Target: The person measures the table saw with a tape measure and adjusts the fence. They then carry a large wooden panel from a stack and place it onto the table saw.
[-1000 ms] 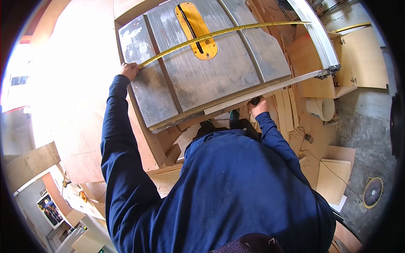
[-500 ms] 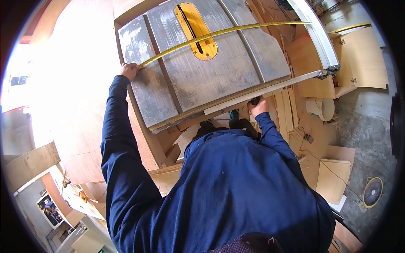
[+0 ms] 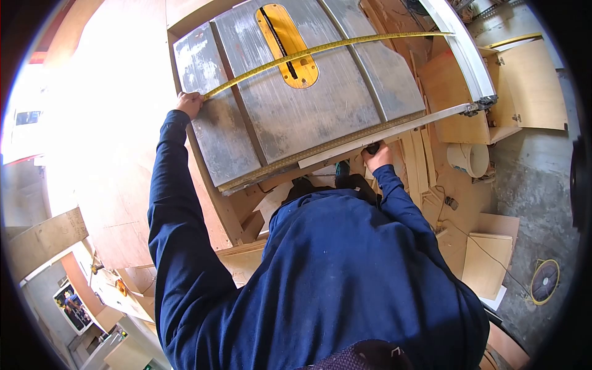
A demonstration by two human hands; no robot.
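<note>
At the left edge of the metal saw table (image 3: pixel 308 117), my left hand (image 3: pixel 190 105) is closed on the end of a yellow tape measure (image 3: pixel 345 42). The blade stretches across the tabletop and over the yellow throat plate (image 3: pixel 302 65), reaching the pale metal fence (image 3: pixel 462 52) on the right. Below the front rail (image 3: pixel 394 124), my right hand (image 3: pixel 377 157) is closed around a black knob (image 3: pixel 372 148). The fingers partly hide that knob. Two dark slots run along the tabletop on either side of the throat plate.
A broad wooden panel (image 3: pixel 123 142) adjoins the saw table on the left. On the right stand an open wooden cabinet (image 3: pixel 530 83) and a white bucket (image 3: pixel 472 159). A cord (image 3: pixel 493 259) crosses boards near a round yellow-rimmed fan (image 3: pixel 545 282) on the concrete floor.
</note>
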